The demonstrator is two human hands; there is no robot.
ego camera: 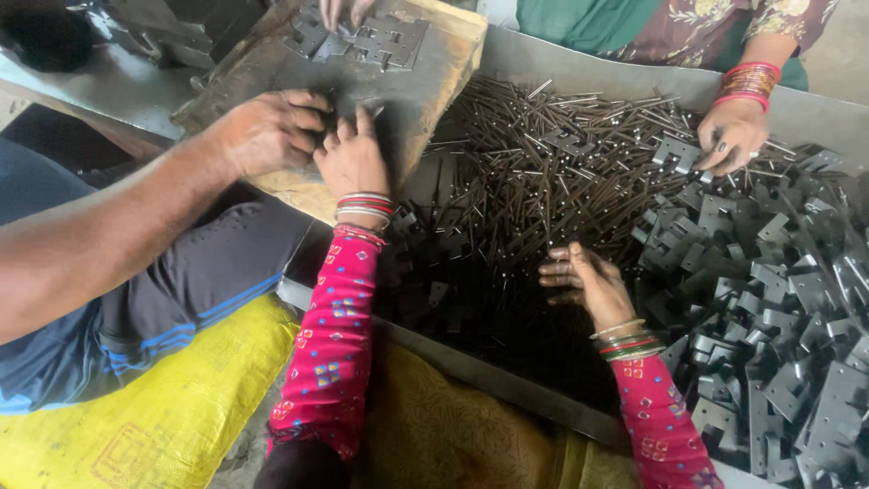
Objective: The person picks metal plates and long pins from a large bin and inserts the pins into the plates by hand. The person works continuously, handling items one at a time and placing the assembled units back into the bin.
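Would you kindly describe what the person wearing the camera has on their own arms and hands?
Both arms wear long magenta sleeves with small yellow, blue and white motifs. The left hand and right hand are bare; each wrist carries stacked bangles in red, green and pale metal.

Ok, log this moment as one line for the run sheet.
left hand: on wooden block, open | right hand: open over metal pins | hinge plates: heaped right | co-worker's hand: beside left hand

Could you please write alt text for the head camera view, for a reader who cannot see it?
The left hand rests on a wooden block beside a co-worker's hand, while the right hand reaches, open, into a tray of thin metal pins and dark hinge plates.
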